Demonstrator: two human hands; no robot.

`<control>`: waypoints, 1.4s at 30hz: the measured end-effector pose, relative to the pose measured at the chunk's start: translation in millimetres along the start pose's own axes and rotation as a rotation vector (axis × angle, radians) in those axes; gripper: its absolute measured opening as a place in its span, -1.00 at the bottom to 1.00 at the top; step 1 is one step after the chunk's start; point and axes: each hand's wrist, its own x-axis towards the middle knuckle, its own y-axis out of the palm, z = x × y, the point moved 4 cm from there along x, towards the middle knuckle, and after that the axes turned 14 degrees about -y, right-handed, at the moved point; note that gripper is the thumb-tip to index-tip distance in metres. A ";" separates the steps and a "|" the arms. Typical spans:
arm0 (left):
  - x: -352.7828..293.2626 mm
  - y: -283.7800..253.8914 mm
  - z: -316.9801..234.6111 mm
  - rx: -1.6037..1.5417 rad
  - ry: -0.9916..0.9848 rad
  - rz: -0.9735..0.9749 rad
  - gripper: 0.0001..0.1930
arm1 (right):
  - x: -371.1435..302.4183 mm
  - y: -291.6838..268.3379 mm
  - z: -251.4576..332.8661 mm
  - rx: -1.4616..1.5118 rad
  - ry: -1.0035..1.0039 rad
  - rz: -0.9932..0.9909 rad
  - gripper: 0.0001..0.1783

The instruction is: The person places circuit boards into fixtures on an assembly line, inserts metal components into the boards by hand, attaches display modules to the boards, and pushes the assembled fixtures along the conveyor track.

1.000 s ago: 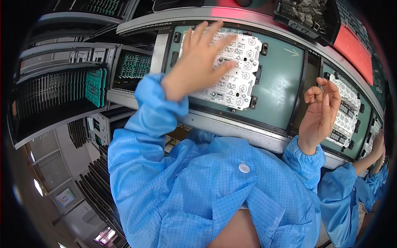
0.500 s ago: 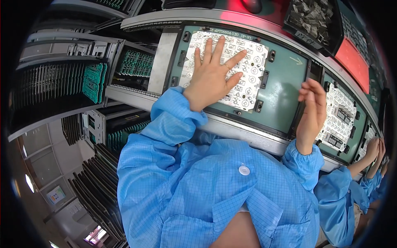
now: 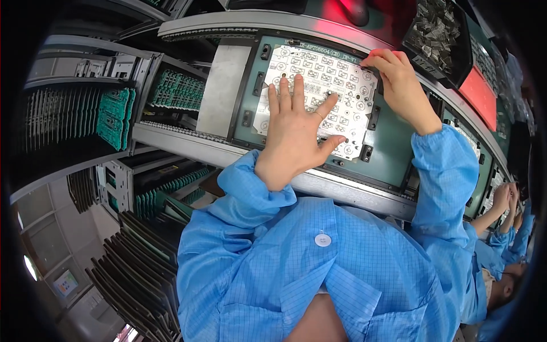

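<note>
A white circuit board (image 3: 322,67) with rows of printed component outlines lies in a dark green carrier (image 3: 392,145) with black clips along its edges. My left hand (image 3: 299,128) rests palm down over the board's left and near part, fingers spread, with a ring on one finger. At the board's far right corner, my right hand (image 3: 403,88) has thumb and fingers brought together. Whatever is between those fingertips is hidden. A black clip (image 3: 374,118) sits at the board's right edge, below the right hand.
A black bin (image 3: 436,40) of small metal parts stands at the far right, by a red sheet (image 3: 477,97). Metal rails (image 3: 188,137) run along the carrier. Racks of green circuit boards (image 3: 117,117) stand at left. Another person's hands (image 3: 504,198) are at lower right.
My right hand has swung left and away from me, to the board's far right corner, its fingers closing. The left hand has slid nearer to me on the board, still spread.
</note>
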 end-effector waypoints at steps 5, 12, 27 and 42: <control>0.0 0.4 5.0 -0.044 -0.004 -0.008 -0.26 | 5.8 -1.9 7.7 -0.073 -0.017 0.053 -0.50; -0.3 0.2 4.5 -0.035 -0.009 -0.031 -0.25 | 76.1 14.1 45.6 -0.003 -0.159 0.041 -0.35; 3.4 3.4 10.2 -0.043 0.057 -0.075 -0.26 | 92.5 40.6 59.4 0.300 0.296 0.004 -0.58; -61.5 -33.0 69.0 -0.186 0.023 -0.211 -0.78 | -37.1 13.4 134.1 -0.148 0.027 0.131 -0.31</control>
